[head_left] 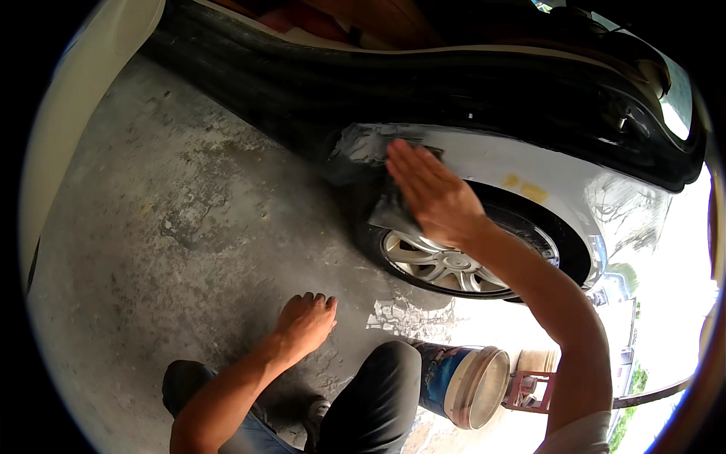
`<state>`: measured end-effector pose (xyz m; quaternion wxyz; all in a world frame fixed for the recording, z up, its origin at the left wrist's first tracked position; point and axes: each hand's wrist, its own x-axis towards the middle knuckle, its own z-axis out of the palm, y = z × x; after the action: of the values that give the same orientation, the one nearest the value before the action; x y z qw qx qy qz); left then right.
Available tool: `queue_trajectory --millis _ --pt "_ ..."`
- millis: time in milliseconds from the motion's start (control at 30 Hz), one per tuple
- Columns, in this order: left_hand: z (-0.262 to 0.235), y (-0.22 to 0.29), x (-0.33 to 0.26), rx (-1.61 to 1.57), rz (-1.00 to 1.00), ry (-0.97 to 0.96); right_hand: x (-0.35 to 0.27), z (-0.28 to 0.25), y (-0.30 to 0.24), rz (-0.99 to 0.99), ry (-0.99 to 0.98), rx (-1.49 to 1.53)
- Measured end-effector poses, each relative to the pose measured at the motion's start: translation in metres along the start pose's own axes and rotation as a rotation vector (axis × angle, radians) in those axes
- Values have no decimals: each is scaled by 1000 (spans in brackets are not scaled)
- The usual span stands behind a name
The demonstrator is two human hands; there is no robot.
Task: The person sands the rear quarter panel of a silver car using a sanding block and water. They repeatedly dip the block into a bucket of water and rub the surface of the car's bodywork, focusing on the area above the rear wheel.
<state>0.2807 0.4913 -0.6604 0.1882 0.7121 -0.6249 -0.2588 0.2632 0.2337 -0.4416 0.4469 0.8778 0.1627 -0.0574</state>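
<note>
My right hand [437, 191] lies with long, close-set fingers against the car's silver fender [484, 151], just above the wheel. Under its palm and fingers is a dark sheet that looks like sandpaper [395, 213]; one edge hangs below the hand. Grey, uneven filler [367, 144] covers the panel beside the fingertips. Lower down is the wheel [454, 261], with silver spokes and a black tyre. My left hand [306, 321] is curled into a loose fist above the concrete floor, touching nothing visible; its palm side is hidden.
A blue and white bucket [469, 386] lies tilted by my right knee [378, 393]. Beyond it stands a small reddish frame [529, 391]. The black car door [318, 91] runs across the top, and a pale body panel [83, 98] curves along the left. The concrete floor [189, 212] is stained.
</note>
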Motion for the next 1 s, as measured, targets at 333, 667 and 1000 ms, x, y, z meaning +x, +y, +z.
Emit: queue_trajectory --millis 333,667,1000 --pt "-2 -1 -2 28 5 -26 18 1 -9 -44 -12 -34" --pt "-19 -7 -8 59 -28 68 24 -4 -5 -8 -39 -18" --pt "-17 -21 -2 44 -91 91 -43 -13 25 235 5 36"
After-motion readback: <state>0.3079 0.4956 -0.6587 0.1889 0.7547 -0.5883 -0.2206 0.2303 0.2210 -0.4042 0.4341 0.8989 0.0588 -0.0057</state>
